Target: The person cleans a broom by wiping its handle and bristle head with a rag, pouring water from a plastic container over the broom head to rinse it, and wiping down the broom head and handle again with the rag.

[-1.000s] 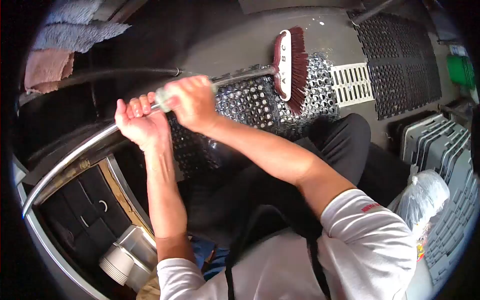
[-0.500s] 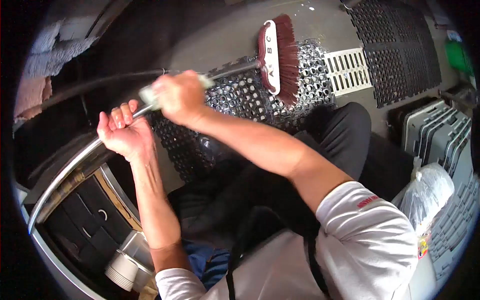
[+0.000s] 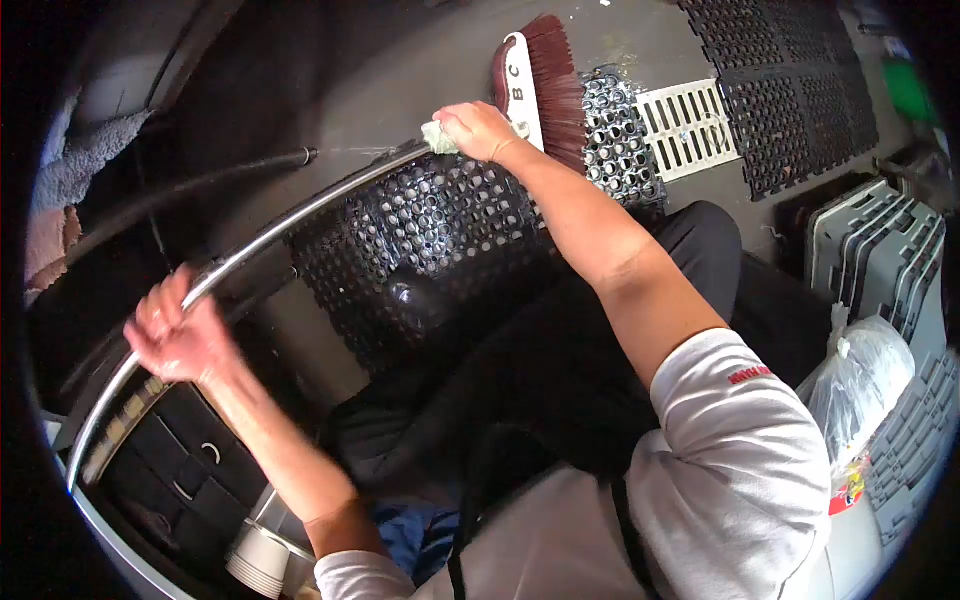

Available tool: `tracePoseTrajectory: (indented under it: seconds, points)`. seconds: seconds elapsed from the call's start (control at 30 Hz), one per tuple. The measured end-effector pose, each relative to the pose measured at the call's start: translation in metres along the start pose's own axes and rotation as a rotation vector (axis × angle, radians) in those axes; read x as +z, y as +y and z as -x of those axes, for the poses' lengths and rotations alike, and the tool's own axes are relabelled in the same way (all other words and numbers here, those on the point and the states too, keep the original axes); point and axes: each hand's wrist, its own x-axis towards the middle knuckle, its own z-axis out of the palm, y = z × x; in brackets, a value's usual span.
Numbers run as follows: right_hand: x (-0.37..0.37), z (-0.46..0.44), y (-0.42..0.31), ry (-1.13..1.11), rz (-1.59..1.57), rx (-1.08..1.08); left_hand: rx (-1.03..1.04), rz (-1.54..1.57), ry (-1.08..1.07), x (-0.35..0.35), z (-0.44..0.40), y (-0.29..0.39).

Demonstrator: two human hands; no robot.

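A broom with dark red bristles and a white-edged head lettered in black (image 3: pixel 522 90) lies tilted, with its long metal handle (image 3: pixel 310 208) curving across to the lower left. My right hand (image 3: pixel 474 132) is closed round a pale cloth (image 3: pixel 438 138) pressed about the handle, close to the broom head. Farther down, my left hand (image 3: pixel 182 330) curls round the handle; its fingers are slightly blurred. The hand partly covers the metal there.
Black perforated mats (image 3: pixel 430 215) cover part of the grey floor beside a white drain grate (image 3: pixel 690 128). Grey stacked panels (image 3: pixel 880 260) and a knotted clear plastic bag (image 3: pixel 858 385) stand at right. Stacked white cups (image 3: pixel 257 562) sit at lower left. A dark hose-like tube (image 3: pixel 230 180) runs at upper left.
My right hand has slid with the cloth along the handle toward the broom head. My left hand has moved down and left along the handle. The broom head has shifted slightly up and left.
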Motion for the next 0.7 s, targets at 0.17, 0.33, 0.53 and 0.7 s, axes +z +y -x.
tracePoseTrajectory:
  seconds: [0.17, 0.33, 0.53, 0.7]
  points:
    - [0.013, 0.002, -0.025, 0.507, -0.108, 0.202, 0.116, -0.124, 0.058, -0.008, -0.001, 0.017]
    - [0.057, 0.018, -0.161, 0.592, -0.150, -0.160, 0.195, -0.216, 0.145, 0.014, -0.007, 0.004]
    - [0.050, 0.007, -0.267, 0.315, -0.097, -0.544, 0.179, -0.213, 0.148, 0.037, -0.018, 0.007]
    - [0.009, 0.008, -0.047, 0.023, 0.224, -0.266, 0.161, -0.243, 0.201, 0.041, -0.020, 0.000]
